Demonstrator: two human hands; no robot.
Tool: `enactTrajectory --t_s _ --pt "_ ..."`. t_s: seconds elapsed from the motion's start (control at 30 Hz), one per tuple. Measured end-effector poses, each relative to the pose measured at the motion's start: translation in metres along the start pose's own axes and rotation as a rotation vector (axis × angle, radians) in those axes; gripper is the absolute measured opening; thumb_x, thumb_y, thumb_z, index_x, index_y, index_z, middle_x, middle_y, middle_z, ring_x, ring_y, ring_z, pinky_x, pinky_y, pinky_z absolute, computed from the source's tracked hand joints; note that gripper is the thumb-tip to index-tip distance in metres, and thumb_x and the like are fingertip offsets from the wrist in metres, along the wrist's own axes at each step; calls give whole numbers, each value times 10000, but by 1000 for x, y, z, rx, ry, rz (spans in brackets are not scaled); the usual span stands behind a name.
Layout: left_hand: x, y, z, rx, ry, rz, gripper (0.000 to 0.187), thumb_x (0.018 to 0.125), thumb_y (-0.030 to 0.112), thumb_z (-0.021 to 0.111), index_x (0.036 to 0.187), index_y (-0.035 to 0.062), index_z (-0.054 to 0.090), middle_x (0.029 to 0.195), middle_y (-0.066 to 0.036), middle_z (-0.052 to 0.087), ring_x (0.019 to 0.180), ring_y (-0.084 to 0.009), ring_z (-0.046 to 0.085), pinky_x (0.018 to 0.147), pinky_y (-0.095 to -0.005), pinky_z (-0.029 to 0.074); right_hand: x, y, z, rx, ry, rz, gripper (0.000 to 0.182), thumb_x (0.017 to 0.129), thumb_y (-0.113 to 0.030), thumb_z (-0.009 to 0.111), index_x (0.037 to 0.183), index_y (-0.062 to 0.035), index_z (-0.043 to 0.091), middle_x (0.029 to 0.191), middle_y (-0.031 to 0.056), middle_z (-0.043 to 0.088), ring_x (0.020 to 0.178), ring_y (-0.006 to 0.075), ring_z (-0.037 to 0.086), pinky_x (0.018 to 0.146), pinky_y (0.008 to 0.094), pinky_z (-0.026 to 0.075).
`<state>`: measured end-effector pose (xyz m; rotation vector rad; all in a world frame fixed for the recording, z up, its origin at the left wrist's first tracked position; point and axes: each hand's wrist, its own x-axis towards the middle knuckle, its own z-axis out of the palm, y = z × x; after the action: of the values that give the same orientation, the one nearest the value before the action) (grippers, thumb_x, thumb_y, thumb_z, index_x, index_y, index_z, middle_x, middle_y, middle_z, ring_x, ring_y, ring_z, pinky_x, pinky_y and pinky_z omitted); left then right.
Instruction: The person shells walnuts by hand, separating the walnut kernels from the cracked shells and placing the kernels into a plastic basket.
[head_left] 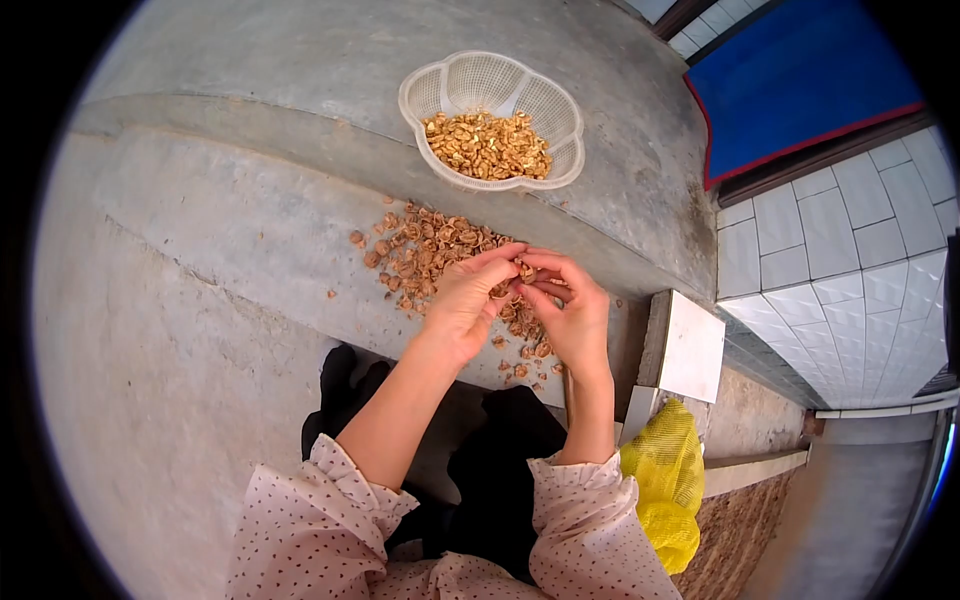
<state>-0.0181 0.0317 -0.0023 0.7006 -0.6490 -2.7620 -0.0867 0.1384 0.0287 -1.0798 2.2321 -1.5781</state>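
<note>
Both my hands meet above a pile of brown walnut shells [425, 245] on the grey concrete step. My left hand [470, 297] comes in from the left, its fingers closed around a small walnut piece [526, 271]. From the right, my right hand [572, 305] pinches the same piece with thumb and fingertips. Part of the piece is hidden by my fingers. Beyond my hands, a white mesh basket [570, 120] with a scalloped rim holds light golden walnut kernels [487, 145].
A yellow mesh bag [668, 460] lies right of my right forearm, beside a white-tiled block [692, 345]. White wall tiles [850, 215] and a blue cloth with red edging [800, 75] are at the right. Loose shell bits lie around the pile.
</note>
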Motion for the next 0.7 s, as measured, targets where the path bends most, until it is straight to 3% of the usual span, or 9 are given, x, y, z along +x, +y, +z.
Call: enactTrajectory --t_s 0.2,0.37,0.7 --pt "-2 -1 5 4 -30 -14 249 791 48 599 1039 42 619 955 -18 617 927 -106 545 831 -284 437 0 -3 -4 -95 13 28 340 700 102 640 1012 -32 617 1037 101 604 828 176 633 730 271 546" --pt "0 -4 -2 62 -24 -36 226 809 54 586 1031 59 627 900 -1 627 866 -99 568 830 -278 437 -1 -1 -7 -182 -70 -68 378 695 83 655 1048 -48 624 1046 94 603 762 152 618 708 270 547" --pt "0 -9 -2 108 -39 -21 232 811 57 592 1039 17 607 885 -19 632 842 -96 579 797 -265 464 1 3 -20 -19 -127 43 361 711 80 651 1051 -39 624 1036 73 599 761 116 590 707 249 547"
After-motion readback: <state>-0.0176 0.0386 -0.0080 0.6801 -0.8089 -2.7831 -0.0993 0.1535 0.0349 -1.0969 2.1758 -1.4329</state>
